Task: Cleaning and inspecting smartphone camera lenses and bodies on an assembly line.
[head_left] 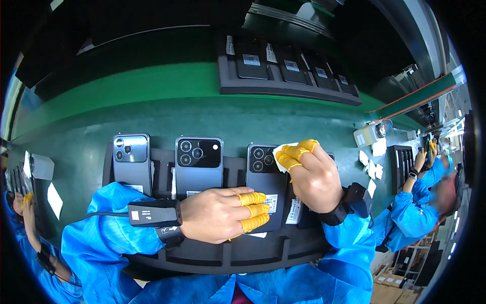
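Over a green table [167,116], the right hand [316,178] has its grip pinched on a white wipe [278,158] at one phone [266,181]; the left hand [215,214], unclenched, touches that phone.

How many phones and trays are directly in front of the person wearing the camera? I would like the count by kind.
Dark, flat rectangular phones: 8 (near 4, one mostly hidden; far 4)
Black, slotted trays: 2
Total: 10
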Demonstrator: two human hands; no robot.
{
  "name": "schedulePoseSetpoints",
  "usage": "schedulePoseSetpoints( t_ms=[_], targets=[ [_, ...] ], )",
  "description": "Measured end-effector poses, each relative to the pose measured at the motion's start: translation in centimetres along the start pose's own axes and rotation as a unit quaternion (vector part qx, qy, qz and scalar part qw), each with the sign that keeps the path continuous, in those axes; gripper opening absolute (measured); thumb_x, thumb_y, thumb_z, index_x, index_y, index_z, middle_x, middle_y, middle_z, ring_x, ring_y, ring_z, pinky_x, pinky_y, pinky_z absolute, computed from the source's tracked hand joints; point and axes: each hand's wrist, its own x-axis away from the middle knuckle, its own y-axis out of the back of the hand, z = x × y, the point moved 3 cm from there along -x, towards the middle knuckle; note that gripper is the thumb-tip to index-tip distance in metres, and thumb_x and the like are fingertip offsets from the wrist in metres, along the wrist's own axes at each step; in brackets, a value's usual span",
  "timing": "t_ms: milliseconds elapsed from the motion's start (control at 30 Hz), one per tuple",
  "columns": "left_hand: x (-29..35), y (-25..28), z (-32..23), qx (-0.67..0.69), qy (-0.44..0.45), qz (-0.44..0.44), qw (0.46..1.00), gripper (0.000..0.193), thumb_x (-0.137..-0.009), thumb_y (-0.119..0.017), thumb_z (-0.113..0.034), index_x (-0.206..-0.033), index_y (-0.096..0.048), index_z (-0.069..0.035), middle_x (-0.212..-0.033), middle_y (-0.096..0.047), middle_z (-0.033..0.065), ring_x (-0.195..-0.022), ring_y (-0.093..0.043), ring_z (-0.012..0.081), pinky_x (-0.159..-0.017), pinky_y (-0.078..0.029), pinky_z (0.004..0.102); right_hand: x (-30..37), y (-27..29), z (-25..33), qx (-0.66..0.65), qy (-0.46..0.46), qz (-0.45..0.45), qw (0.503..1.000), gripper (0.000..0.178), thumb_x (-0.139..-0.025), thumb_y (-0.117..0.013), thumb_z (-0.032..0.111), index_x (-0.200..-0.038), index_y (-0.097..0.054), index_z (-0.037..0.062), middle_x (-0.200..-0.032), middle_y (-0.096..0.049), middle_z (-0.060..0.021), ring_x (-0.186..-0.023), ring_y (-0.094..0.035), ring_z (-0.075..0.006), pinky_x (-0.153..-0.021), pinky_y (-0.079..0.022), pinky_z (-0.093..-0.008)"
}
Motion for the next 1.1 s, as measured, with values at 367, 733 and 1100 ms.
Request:
schedulePoseSetpoints(
  t_ms=[367, 733, 1100],
  targets=[
    [0.3, 0.2, 0.3, 0.004, -0.001, 0.01, 1.0, 0.042, -0.08, -0.059, -0.021, -0.118, -0.064, -0.005, -0.12, -0.063, 0.0075, -0.119, -0.058, 0.0219, -0.112, -0.039, 0.0381, 1.8, 1.0, 2.1, -0.072, 0.003, -0.008, 0.997, 0.046, -0.05, -0.065, 0.004, -0.095, -0.072, -0.0015, -0.094, -0.064, -0.0115, -0.087, -0.062, -0.028, -0.073, -0.055, -0.0351],
    [0.2, 0.1, 0.1, -0.002, 0.0, 0.004, 1.0, 0.042, -0.079, -0.06, -0.022, -0.118, -0.065, -0.007, -0.12, -0.063, 0.0062, -0.117, -0.059, 0.0213, -0.112, -0.04, 0.0379, 2.1, 0.1, 1.9, -0.034, 0.043, 0.047, 0.997, 0.046, -0.053, -0.063, 0.005, -0.097, -0.072, -0.0032, -0.093, -0.065, -0.0108, -0.087, -0.062, -0.0278, -0.078, -0.057, -0.0379],
    [0.5, 0.0, 0.4, 0.0, -0.002, 0.006, 1.0, 0.04, -0.08, -0.06, -0.021, -0.118, -0.065, -0.007, -0.12, -0.063, 0.0074, -0.115, -0.06, 0.0218, -0.112, -0.04, 0.038, 0.6, -0.5, 2.0, -0.039, 0.007, -0.024, 0.999, 0.045, -0.058, -0.062, 0.004, -0.101, -0.066, -0.0063, -0.096, -0.06, -0.0142, -0.086, -0.059, -0.0291, -0.075, -0.054, -0.037]
  ],
)
